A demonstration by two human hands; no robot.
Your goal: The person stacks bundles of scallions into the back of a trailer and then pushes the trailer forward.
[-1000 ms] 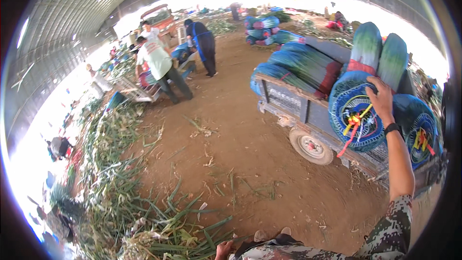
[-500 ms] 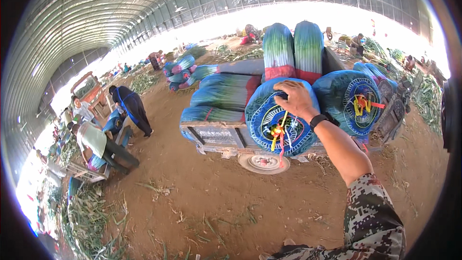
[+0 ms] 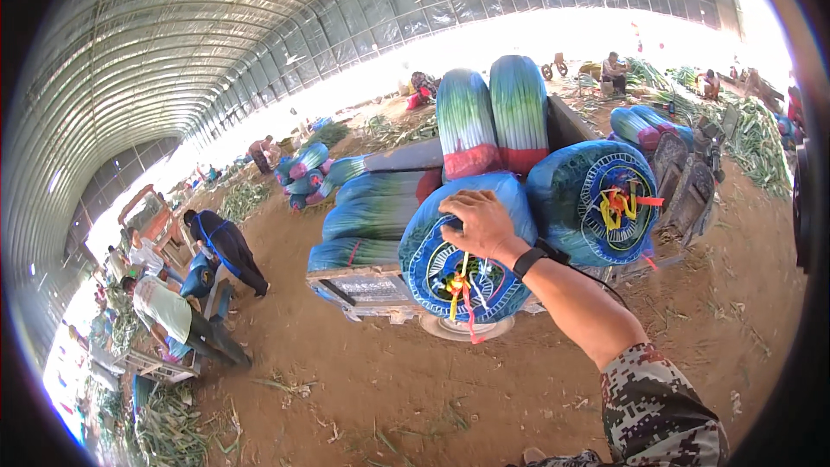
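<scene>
1. A long arched greenhouse roof (image 3: 259, 43) of ribbed translucent sheeting covers everything; its far open end is washed out by glare, so little can be made out there.
2. The dirt floor (image 3: 363, 380) is strewn with green leaf scraps, with thicker heaps along the left rim and the far right.
3. A flatbed cart (image 3: 372, 290) stands in the middle. Its one visible wheel is mostly hidden behind the nearest bundle, and its right end is lost behind the load.
4. The cart is stacked with blue-wrapped bundles of green onions. Two upright bundles (image 3: 493, 112) with red bands stand at the back, and a second round bundle (image 3: 596, 203) with orange ties lies on the right.
5. The nearest round bundle (image 3: 458, 268), its end tied with red and yellow cord, sits at the cart's near edge.
6. The right hand (image 3: 480, 223) lies on top of that bundle, fingers spread and curved over the wrapping, pressing on it rather than closed around anything. A black wristband and a camouflage sleeve follow behind it.
7. The left hand is out of view.
8. Two people (image 3: 199, 285) bend over work at the left, with more figures, small and blurred, farther back.
</scene>
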